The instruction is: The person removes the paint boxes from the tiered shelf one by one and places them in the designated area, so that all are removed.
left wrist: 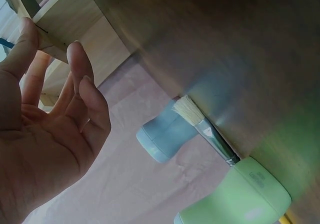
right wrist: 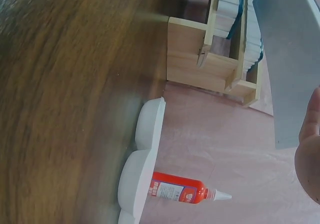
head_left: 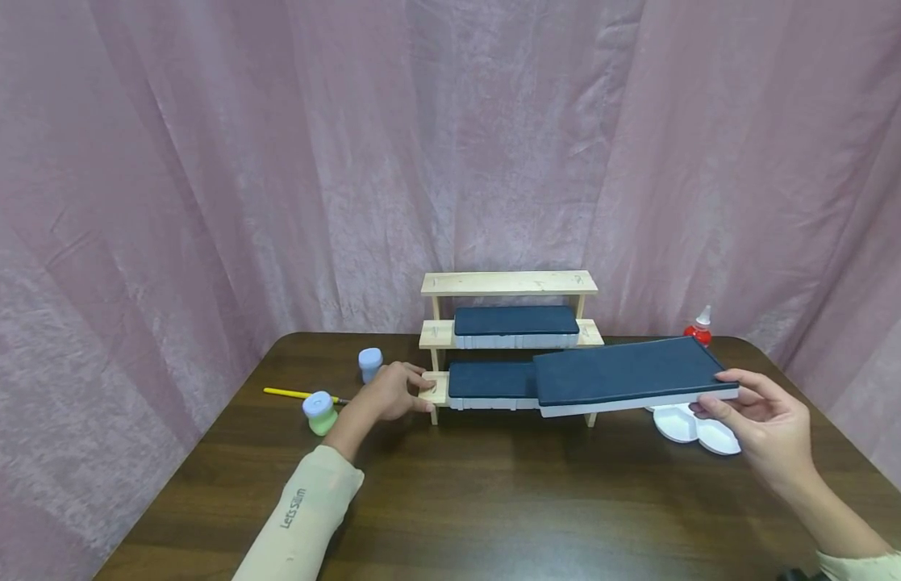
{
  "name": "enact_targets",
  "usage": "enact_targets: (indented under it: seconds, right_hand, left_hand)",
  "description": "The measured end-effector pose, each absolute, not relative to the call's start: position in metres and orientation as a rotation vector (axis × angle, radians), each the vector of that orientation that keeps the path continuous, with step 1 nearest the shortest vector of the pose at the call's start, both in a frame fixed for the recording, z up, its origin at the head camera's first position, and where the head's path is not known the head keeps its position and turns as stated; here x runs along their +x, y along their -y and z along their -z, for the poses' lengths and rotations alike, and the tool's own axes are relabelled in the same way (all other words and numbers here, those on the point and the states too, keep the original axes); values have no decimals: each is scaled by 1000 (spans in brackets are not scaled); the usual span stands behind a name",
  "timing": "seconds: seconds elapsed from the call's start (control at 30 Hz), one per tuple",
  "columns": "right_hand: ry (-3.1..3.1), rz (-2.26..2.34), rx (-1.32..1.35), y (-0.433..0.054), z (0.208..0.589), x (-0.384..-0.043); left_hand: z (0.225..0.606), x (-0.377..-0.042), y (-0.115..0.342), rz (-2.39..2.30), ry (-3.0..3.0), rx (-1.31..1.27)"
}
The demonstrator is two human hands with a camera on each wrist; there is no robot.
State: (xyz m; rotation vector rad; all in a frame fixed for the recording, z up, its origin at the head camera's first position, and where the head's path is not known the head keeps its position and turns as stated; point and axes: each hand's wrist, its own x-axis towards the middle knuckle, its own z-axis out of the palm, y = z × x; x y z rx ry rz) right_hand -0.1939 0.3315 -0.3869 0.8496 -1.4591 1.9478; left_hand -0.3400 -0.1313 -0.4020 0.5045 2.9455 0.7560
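Reading "Let's" on pale left sleeve (head_left: 301, 520). Left hand (head_left: 392, 392) pinches light-wood three-tier stand (head_left: 510, 282) at lowest shelf's left end. Right hand (head_left: 768, 424) pinches flat navy-topped white rectangular box (head_left: 627, 375) by its right corner, aloft near stand's right edge.

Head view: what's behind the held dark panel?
The lower box, red bottle and white palette partly show behind the dark panel. The box's right end, bottle's base and palette's far part are covered.

"let's slim" on the left sleeve (head_left: 302, 508)
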Motion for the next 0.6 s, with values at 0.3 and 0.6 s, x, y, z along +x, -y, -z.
enact_targets:
  seconds: [0.3,0.6]
  right_hand:
    - [1489,-1945,876,-339,385,-191]
    - [1479,-1973,872,-345,388,-184]
  left_hand:
    - [400,-341,131,-774,-2950,486]
    - [400,-340,130,-762,-2944,482]
